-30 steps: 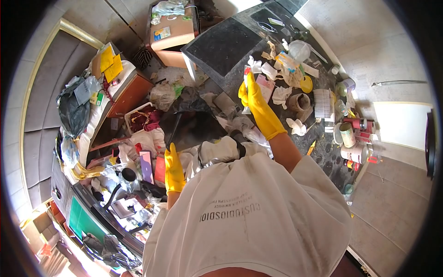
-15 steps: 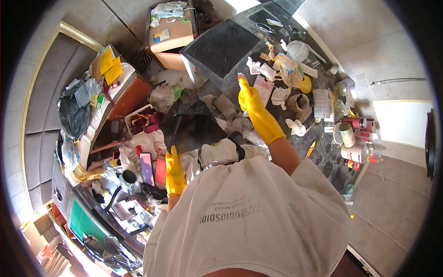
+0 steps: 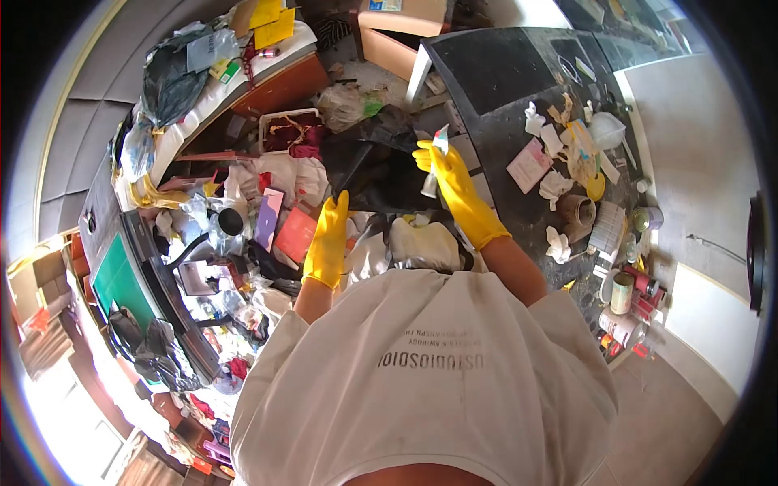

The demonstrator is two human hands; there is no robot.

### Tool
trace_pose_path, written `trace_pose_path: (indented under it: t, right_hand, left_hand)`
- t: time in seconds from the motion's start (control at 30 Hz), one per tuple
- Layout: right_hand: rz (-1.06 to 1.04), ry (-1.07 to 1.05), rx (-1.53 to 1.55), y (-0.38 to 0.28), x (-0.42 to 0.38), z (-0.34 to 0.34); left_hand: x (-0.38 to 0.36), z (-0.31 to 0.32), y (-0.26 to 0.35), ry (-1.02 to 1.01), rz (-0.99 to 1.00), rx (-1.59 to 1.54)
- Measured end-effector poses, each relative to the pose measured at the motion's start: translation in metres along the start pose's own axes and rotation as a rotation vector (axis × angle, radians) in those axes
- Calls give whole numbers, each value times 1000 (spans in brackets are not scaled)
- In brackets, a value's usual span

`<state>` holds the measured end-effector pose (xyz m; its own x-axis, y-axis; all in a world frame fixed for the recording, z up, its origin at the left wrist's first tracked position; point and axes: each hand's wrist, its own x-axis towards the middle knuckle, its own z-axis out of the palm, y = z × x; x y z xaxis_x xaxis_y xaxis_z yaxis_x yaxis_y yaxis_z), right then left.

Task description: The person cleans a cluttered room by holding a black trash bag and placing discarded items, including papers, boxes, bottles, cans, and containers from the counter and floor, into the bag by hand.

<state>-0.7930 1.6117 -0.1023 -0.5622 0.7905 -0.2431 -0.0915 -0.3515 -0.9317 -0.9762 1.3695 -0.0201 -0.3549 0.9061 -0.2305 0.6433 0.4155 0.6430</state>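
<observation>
Both my hands wear yellow rubber gloves. My right hand [image 3: 454, 182] is raised over the black bin bag [image 3: 389, 174] and grips a small white plastic wrapper [image 3: 434, 158] with a red and blue edge. My left hand [image 3: 331, 235] holds the near rim of that black bag, keeping its mouth apart. The bag sits between the dark table and a heap of rubbish on the floor. A white bundle [image 3: 421, 243] lies just below my right wrist.
The dark table [image 3: 502, 89] at right carries crumpled tissues, a pink card [image 3: 528, 164], a plastic bag and cans [image 3: 622, 292] near its edge. Left of the bag lie a red-filled white tub [image 3: 284, 130], papers, boxes and a green board [image 3: 117, 279].
My right hand has carried the wrapper from above the table leftward to the bag's mouth. The view has swung left, and my left hand stays on the bag's rim.
</observation>
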Motion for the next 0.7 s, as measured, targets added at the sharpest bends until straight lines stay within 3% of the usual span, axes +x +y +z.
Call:
trace_pose_path:
  t: [0.07, 0.13, 0.27, 0.4, 0.47, 0.53, 0.57, 0.63, 0.7]
  right_hand:
    - [13, -20, 64, -9, 5, 28]
    - [-223, -22, -480, -12, 6, 43]
    - [-426, 37, -759, 16, 14, 49]
    - [-657, 32, -1078, -13, -14, 12]
    - [-631, 149, -1028, -6, -23, -28]
    - [-356, 435, -826, -32, -40, -50]
    - [-222, 591, -717, -45, -57, -66]
    - [-311, 846, -1015, -56, -79, -113]
    - [-396, 1012, -1159, -74, -97, -152]
  left_hand:
    - [2, -10, 3, -18, -12, -2]
    - [1, -12, -5, -20, 12, 8]
    - [17, 23, -67, -21, 79, -58]
    - [19, 18, -74, -46, 147, 242]
    - [23, 19, -72, 30, 196, 315]
    - [32, 29, -73, 184, 313, 225]
    - [31, 28, -76, 83, 218, -7]
    - [27, 29, -69, -43, 118, -193]
    - [26, 26, -59, -46, 121, -106]
